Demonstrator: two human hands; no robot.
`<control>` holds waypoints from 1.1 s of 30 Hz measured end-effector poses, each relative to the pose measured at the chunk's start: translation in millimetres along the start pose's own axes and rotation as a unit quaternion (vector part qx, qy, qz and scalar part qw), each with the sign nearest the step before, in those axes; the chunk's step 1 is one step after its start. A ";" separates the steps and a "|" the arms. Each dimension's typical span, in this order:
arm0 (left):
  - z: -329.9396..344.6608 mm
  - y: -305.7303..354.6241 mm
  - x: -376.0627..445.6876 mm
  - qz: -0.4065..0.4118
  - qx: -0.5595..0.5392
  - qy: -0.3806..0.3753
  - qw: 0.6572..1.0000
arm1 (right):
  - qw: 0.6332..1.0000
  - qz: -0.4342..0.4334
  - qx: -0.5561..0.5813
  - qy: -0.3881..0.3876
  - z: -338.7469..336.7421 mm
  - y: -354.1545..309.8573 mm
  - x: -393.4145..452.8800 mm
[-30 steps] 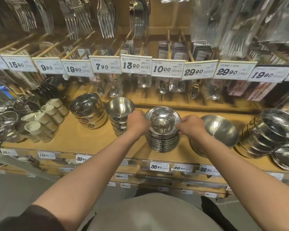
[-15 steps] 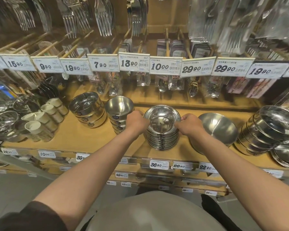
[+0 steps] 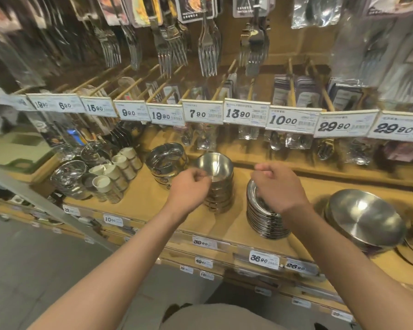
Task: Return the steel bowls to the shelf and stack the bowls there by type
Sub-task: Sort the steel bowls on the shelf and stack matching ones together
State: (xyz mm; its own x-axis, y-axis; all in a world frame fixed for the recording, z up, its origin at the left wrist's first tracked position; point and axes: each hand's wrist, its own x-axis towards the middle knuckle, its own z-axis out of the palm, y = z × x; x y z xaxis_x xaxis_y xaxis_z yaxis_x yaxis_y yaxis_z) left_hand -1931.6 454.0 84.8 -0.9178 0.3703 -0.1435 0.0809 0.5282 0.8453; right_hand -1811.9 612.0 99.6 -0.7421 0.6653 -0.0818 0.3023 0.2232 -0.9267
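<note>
A stack of shallow steel bowls (image 3: 264,220) stands on the wooden shelf (image 3: 141,198). My right hand (image 3: 278,186) hovers over its top with curled fingers and holds nothing. Left of it is a stack of deeper small steel bowls (image 3: 218,179). My left hand (image 3: 188,186) is in front of that stack, fingers curled, fingertips by its front rim; I see nothing in its grip. A stack of straight-walled steel bowls (image 3: 166,163) sits further left, and a large wide steel bowl (image 3: 365,220) tilts at the right.
Glass bowls (image 3: 68,177) and small cream cups (image 3: 115,172) crowd the shelf's left end. Price tags (image 3: 202,113) line a rail above, with packed forks (image 3: 208,53) and spoons hanging behind. More steel ware shows at the far right edge.
Both hands have let go of the shallow bowl stack and lifted off it. My left hand shifted left toward the deeper bowls. The view swung left and closer.
</note>
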 end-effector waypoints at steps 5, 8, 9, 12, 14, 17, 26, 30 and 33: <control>-63.2 -50.0 11.2 -0.078 -0.027 0.064 0.994 | 0.987 0.012 0.037 -0.158 68.0 1.0 -6.6; -95.4 -88.0 23.1 -0.123 -0.043 0.079 0.988 | 0.972 0.059 0.055 -0.221 113.5 10.2 -5.6; -103.8 -98.0 28.5 -0.133 -0.050 0.078 0.987 | 0.969 0.073 0.059 -0.228 126.4 12.6 -4.5; -127.1 -122.8 61.8 -0.155 -0.082 0.069 0.982 | 0.963 0.125 0.090 -0.221 172.7 13.3 11.7; -135.5 -130.8 89.4 -0.157 -0.089 0.064 0.982 | 0.963 0.155 0.107 -0.191 201.9 6.9 30.0; -141.2 -138.9 136.8 -0.152 -0.086 0.018 0.984 | 0.962 0.194 0.155 -0.109 240.5 -6.0 65.0; -128.7 -155.0 229.9 -0.188 -0.108 -0.104 0.971 | 0.976 0.186 0.108 0.039 290.5 4.5 121.2; -117.0 -164.6 243.0 -0.184 -0.068 -0.119 0.973 | 0.981 0.176 0.069 0.038 288.0 9.1 127.4; -117.7 -168.1 242.2 -0.150 -0.040 -0.135 0.979 | 0.983 0.176 0.047 0.039 289.6 12.7 123.9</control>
State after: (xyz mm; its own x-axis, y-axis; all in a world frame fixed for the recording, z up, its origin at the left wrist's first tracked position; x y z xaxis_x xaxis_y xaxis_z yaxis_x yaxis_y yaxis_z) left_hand -2213.2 365.0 -31.4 -0.7583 0.4025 -0.5129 -0.2164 0.5867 0.7804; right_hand -2073.2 491.0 -28.5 -0.5523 0.7431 -0.3778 0.4722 -0.0946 -0.8764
